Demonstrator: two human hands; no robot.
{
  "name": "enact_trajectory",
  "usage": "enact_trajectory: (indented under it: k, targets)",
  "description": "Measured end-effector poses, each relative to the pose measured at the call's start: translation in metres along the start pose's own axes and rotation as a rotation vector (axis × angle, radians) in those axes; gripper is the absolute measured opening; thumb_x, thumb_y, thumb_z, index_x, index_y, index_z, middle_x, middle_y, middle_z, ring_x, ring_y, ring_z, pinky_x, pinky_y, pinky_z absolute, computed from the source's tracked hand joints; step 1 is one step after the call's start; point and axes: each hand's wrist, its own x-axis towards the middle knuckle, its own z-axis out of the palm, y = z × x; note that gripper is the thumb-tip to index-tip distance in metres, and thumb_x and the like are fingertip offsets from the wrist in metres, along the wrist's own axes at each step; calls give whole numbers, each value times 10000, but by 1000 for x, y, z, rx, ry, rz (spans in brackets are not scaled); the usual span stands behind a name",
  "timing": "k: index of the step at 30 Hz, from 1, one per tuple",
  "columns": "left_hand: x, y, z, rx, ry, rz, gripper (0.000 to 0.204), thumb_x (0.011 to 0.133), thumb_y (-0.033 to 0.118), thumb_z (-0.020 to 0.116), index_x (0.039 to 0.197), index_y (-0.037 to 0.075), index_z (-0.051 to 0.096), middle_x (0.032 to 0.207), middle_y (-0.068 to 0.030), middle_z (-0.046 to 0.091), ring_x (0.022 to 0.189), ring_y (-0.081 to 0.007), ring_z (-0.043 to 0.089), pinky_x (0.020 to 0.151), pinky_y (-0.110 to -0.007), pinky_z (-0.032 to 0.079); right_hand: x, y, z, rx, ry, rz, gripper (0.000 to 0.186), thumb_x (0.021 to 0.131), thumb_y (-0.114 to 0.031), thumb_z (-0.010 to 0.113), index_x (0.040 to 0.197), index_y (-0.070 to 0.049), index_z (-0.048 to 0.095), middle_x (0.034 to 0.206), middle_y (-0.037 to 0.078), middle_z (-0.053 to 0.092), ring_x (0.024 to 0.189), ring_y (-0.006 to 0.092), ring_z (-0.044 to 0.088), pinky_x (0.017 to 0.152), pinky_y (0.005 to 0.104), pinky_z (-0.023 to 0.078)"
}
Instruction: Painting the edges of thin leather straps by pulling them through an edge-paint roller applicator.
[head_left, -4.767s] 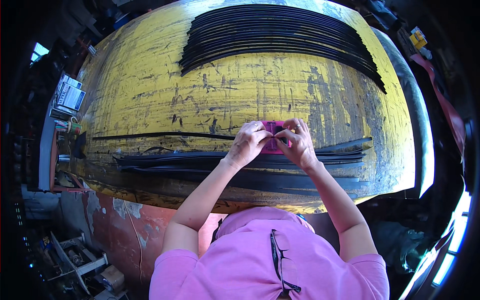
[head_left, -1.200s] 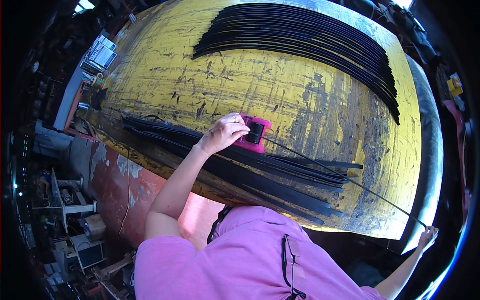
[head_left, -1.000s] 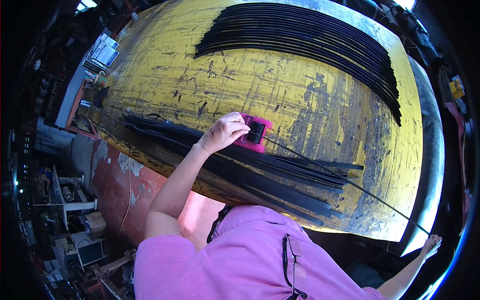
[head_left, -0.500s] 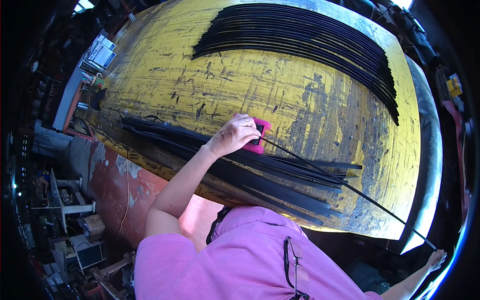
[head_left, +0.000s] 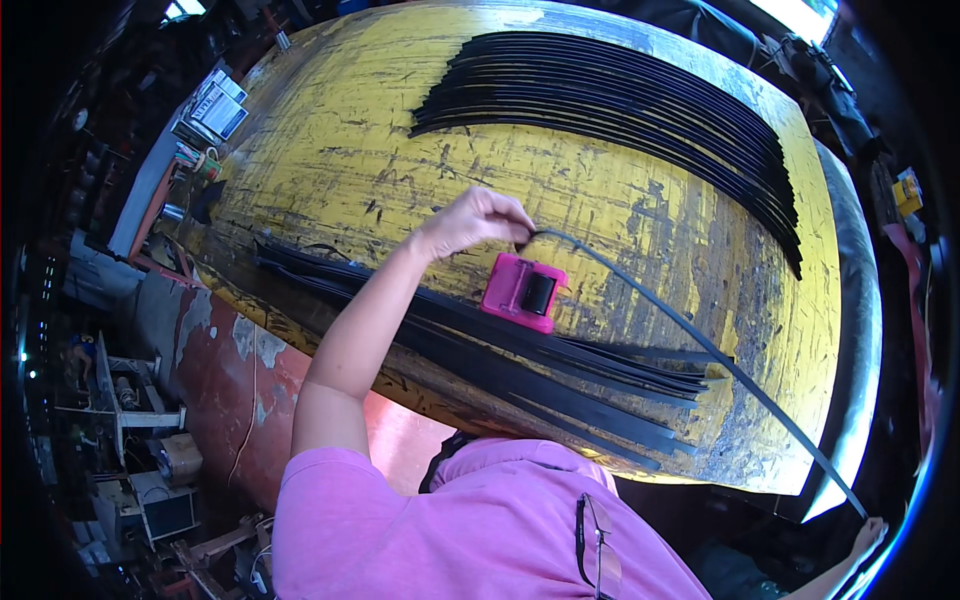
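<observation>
A long, thin black strip (head_left: 700, 338) stretches across the right part of the yellow table. My left hand (head_left: 482, 222) pinches its far-left end, raised above the table, and the strip curves just beyond my fingers. At the lower right rim, my right hand (head_left: 870, 535) is closed around the other end, past the table's corner. Just below my left hand sits a pink block-like device (head_left: 513, 290) with a black roller or cylinder set in it. It rests against a loose bundle of black strips (head_left: 470, 325) along the near edge.
Many black strips lie side by side in a neat row (head_left: 610, 90) at the far side of the scratched yellow table (head_left: 330, 170). Small boxes (head_left: 215, 108) stand at the left end. A cluttered shelf (head_left: 150, 430) is at the lower left.
My left hand has lifted off the pink device and moved away from me, still with the strip's end. The device now shows its black cylinder. The strip has turned and bowed upward.
</observation>
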Motion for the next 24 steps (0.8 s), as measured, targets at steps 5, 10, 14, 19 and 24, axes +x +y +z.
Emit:
enact_trajectory:
  k: [5, 10, 14, 19, 24]
  targets:
    - [-17, -16, -74, -574, 354, 16, 117, 818, 97, 646, 931, 77, 670, 846, -29, 655, 801, -116, 593, 830, -313, 464, 16, -124, 27, 386, -74, -243, 175, 702, 79, 546, 723, -12, 398, 805, 101, 358, 764, 243, 414, 717, 325, 350]
    - [-51, -36, -136, -804, 514, -45, 126, 822, 143, 650, 942, 105, 651, 802, 7, 620, 759, -99, 565, 877, -316, 435, 26, -220, 43, 522, -72, -347, 207, 712, 78, 566, 760, -33, 397, 931, 117, 380, 964, 270, 434, 902, 329, 309]
    - [-78, -45, -168, -893, 638, 7, 81, 796, 143, 681, 863, 104, 663, 778, -5, 625, 724, -113, 567, 866, -330, 422, 31, -273, 36, 555, -353, -176, 144, 773, 24, 583, 870, -33, 495, 1362, 207, 345, 1340, 333, 232, 1095, 384, 138]
    - [-106, -53, -206, -968, 651, 62, 133, 829, 127, 640, 960, 104, 645, 813, 6, 617, 761, -107, 562, 889, -332, 415, 33, -327, 20, 546, -578, -180, 149, 686, 38, 565, 794, -34, 494, 1179, 156, 467, 1189, 273, 393, 1027, 360, 250]
    - [-119, -62, -236, -1057, 776, 91, 151, 823, 130, 645, 972, 106, 641, 833, 17, 627, 751, -101, 572, 884, -327, 403, 13, -357, 10, 1003, -857, -305, 305, 573, 33, 599, 851, -34, 493, 793, 61, 521, 739, 169, 530, 684, 289, 446]
